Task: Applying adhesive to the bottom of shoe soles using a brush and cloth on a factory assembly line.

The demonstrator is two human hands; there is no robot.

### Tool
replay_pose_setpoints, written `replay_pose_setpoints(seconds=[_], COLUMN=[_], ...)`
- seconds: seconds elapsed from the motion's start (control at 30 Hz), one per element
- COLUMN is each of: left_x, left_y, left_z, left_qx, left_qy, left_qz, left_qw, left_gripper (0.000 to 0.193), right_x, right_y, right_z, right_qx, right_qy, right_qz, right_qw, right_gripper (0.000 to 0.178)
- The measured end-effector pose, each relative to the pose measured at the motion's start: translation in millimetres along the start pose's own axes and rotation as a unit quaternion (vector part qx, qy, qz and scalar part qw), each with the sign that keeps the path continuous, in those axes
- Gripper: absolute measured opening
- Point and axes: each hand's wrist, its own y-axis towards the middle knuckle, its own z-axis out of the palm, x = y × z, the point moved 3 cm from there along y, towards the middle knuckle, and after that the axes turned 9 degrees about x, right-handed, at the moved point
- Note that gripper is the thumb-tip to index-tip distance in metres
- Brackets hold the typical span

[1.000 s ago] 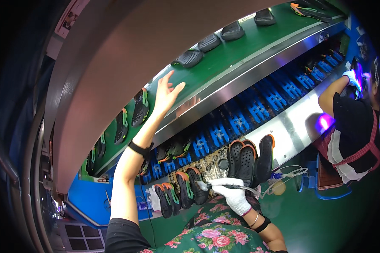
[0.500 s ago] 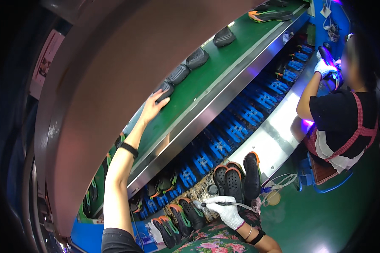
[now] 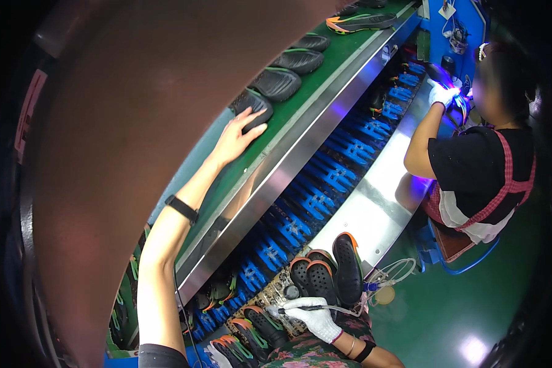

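Four black shoes sit in a row on the green belt (image 3: 283,119), and the person's left hand (image 3: 238,136) is on the nearest one (image 3: 251,100). Bare hand, fingers a bit spread with the thumb apart; can't tell if it's actually gripping. Past the thumb, a strip of bare green runs over to the metal rail (image 3: 288,147). On the other side, the brown panel (image 3: 141,122) crowds in close and cuts off the row's far side.

Right hand (image 3: 316,319) is gloved, fingers closed around a slim dark tool (image 3: 284,311) with a clear tube (image 3: 349,313) trailing off right. It's just in front of some black clogs (image 3: 320,279) with orange trim, which stand packed together by the end of the pale ledge (image 3: 374,208). More clogs (image 3: 267,325) lean to the left of the tool.

Container-wise: a small dark round pot (image 3: 291,292) beside the clogs, can't see what's in it. The blue holders (image 3: 316,202) run under the rail, with a few trimmed shoes (image 3: 218,293) sitting at the lower-left end, half in shadow.

Hard to make out: the co-worker's gloved hand (image 3: 441,94) is on something dark, washed out by violet glare. The tool's tip is too fuzzy to call.
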Motion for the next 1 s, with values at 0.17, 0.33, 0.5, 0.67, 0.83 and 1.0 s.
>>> replay_pose_setpoints(seconds=[0.17, 0.33, 0.5, 0.67, 0.83, 1.0], left_x=[-4.7, -16.8, -39.6, -60.2, -58.0, -72.1], left_y=[49.4, 57.5, 34.8, -12.4, -83.6, -159.5], left_z=[11.2, 14.6, 9.4, 5.0, -2.2, 10.1], left_qx=[0.033, 0.046, -0.016, -0.025, -0.051, -0.057], left_qy=[0.006, 0.038, 0.068, 0.028, 0.038, 0.128], left_qz=[-0.005, -0.032, -0.024, -0.035, -0.053, -0.032], left_qw=[0.999, 0.998, 0.997, 0.999, 0.997, 0.990], left_gripper=[0.057, 0.056, 0.042, 0.038, 0.039, 0.035], right_x=[7.5, 13.0, 13.6, 13.1, 24.8, 24.2], right_y=[-1.7, -7.4, -17.4, -28.7, -38.5, -45.7], right_z=[-4.6, -6.9, -1.5, 6.6, 17.9, 16.5], right_qx=[-0.031, -0.047, -0.034, -0.011, 0.027, 0.044], right_qy=[-0.015, -0.002, 0.018, 0.036, -0.018, -0.003], right_qz=[-0.028, -0.055, -0.055, -0.069, -0.089, -0.083], right_qw=[0.999, 0.997, 0.998, 0.997, 0.996, 0.996], right_gripper=[0.018, 0.018, 0.018, 0.020, 0.022, 0.023])
